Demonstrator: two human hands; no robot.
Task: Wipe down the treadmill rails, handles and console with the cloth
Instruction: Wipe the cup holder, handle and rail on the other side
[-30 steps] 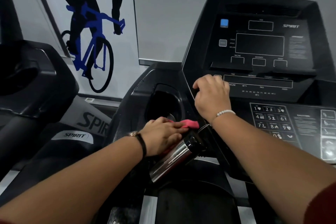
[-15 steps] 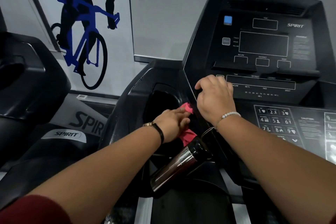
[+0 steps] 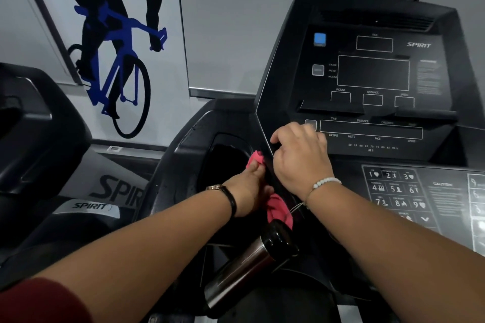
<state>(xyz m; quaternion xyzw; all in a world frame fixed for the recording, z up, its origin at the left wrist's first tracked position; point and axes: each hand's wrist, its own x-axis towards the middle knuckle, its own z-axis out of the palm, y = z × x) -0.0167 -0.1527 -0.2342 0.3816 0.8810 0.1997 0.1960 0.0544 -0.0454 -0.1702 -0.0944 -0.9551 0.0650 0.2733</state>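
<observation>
The black treadmill console (image 3: 372,73) fills the upper right, with a number keypad (image 3: 393,189) below it. My left hand (image 3: 249,191) is shut on a pink cloth (image 3: 278,211) and presses it against the right wall of the dark cup holder (image 3: 223,160), beside the console's left edge. The cloth's tip (image 3: 256,158) shows beyond my fingertips. My right hand (image 3: 301,157) is curled over the console's left edge, just right of the cloth.
A steel bottle with a black lid (image 3: 249,265) hangs tilted below my hands, on a thin cord leading up to my right wrist. A second black treadmill (image 3: 39,139) stands at the left. A cyclist poster (image 3: 118,60) is on the wall behind.
My left hand has slid the pink cloth forward, from the near rim of the cup holder up along its right wall. My right hand has stayed on the console edge.
</observation>
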